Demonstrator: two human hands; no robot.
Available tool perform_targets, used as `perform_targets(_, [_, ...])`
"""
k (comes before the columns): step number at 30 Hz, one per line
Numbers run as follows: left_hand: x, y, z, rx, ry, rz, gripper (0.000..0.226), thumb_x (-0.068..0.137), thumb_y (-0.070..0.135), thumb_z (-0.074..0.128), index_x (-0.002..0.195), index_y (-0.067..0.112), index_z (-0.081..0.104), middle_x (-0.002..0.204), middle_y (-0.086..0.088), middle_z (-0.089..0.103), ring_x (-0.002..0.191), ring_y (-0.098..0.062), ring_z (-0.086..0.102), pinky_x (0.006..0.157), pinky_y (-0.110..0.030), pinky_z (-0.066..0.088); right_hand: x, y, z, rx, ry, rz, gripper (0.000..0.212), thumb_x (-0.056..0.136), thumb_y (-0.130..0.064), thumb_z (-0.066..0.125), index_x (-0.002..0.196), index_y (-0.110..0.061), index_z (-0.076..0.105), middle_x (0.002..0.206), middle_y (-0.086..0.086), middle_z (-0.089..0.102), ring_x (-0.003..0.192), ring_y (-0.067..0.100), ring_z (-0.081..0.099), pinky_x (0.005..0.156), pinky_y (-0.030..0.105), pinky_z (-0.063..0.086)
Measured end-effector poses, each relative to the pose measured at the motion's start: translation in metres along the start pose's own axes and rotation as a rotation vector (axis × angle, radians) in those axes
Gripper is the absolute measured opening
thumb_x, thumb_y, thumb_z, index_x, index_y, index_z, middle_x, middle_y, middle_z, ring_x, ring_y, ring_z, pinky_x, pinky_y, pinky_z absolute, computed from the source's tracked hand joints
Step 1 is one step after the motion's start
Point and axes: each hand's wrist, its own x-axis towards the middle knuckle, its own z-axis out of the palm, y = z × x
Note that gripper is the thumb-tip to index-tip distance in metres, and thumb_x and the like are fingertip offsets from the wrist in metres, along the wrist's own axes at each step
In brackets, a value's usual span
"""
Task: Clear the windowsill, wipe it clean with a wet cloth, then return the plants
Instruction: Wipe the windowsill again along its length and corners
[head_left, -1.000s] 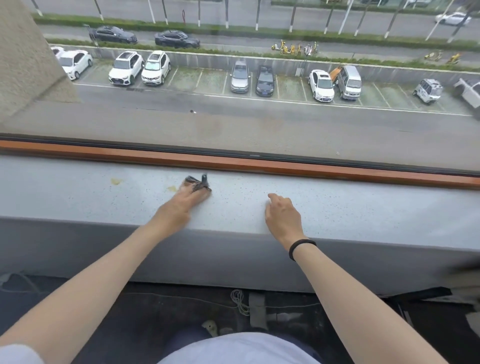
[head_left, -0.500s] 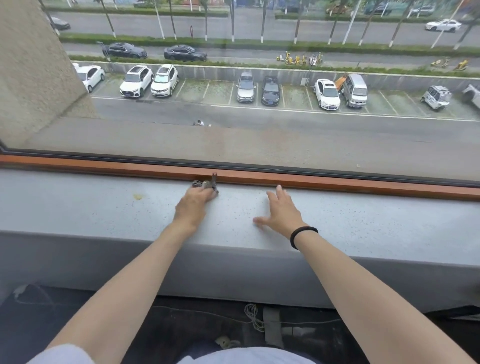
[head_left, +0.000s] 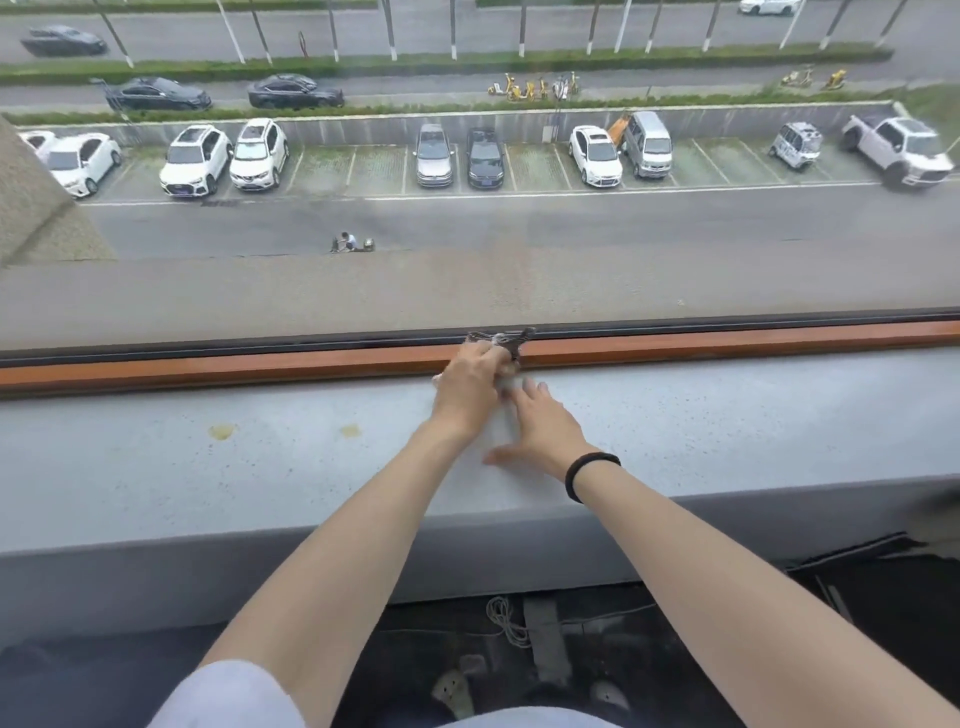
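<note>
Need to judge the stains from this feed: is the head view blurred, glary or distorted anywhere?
Head view: soft, even daylight, no hard shadows or glare on the sill; the wide-angle lens slightly bends the frame; the cloth and left hand look a little smeared; the truck at the far right is blurred; both yellow stains read clearly.

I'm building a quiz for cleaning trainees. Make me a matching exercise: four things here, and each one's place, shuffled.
1 cloth; 2 right hand; 3 yellow stains; 4 black band
A flat on the windowsill; B round the right wrist; C at the wooden frame, gripped by the left hand; D on the windowsill, left of both hands
Pairs: 1-C, 2-A, 3-D, 4-B
</note>
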Motion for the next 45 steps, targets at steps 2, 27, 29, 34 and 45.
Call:
perform_targets(2, [0.005,0.003,0.001,-0.024,-0.086,0.093,0.038,0.078,-0.008,0.049,0.109,0.007,0.066,0.112,-0.007,0.065,0.109,-0.026,0.053,0.085,-0.031,0.044,0.002,0.001,0.002,0.021,-0.003,-0.001,0.094,0.062,-0.051,0.079,0.137,-0.017,0.034,0.143,0.006,0.030,0.132,0.027,0.027,0.098,0.041,0.041])
perform_targets(27, [-0.034,-0.156,-0.105,0.355,0.163,-0.271,0.049,0.085,-0.011,0.044,0.123,0.014,0.062,0.123,-0.015,0.060,0.109,-0.036,0.053,0.090,-0.040,0.042,0.011,-0.013,0.001,0.014,-0.058,0.021,0.094,0.070,-0.048,0.077,0.143,-0.015,0.027,0.158,0.012,0.009,0.146,0.029,0.005,0.115,0.046,0.016])
perform_targets(29, [-0.024,-0.162,-0.110,0.330,0.180,-0.402,0.045,0.087,-0.009,0.042,0.121,0.012,0.062,0.118,-0.016,0.061,0.108,-0.036,0.052,0.089,-0.041,0.043,0.012,-0.011,-0.003,0.014,-0.054,0.022,0.093,0.070,-0.047,0.077,0.142,-0.015,0.028,0.157,0.011,0.011,0.146,0.029,0.006,0.114,0.047,0.017])
perform_targets(34, [-0.038,-0.103,-0.061,0.336,0.002,0.023,0.040,0.092,0.009,0.035,0.120,0.015,0.064,0.132,-0.007,0.056,0.118,-0.031,0.051,0.088,-0.046,0.048,0.011,-0.010,-0.006,0.026,-0.053,0.028,0.090,0.070,-0.046,0.078,0.140,-0.014,0.031,0.154,0.010,0.018,0.145,0.028,0.010,0.114,0.047,0.019])
perform_targets(45, [-0.044,-0.118,-0.077,0.431,0.039,-0.370,0.022,0.094,0.003,0.044,0.106,0.010,0.062,0.108,-0.010,0.054,0.109,-0.029,0.047,0.078,-0.042,0.038,0.016,-0.002,-0.005,0.047,-0.049,0.020,0.091,0.071,-0.046,0.077,0.141,-0.015,0.030,0.156,0.010,0.013,0.146,0.028,0.006,0.115,0.047,0.014])
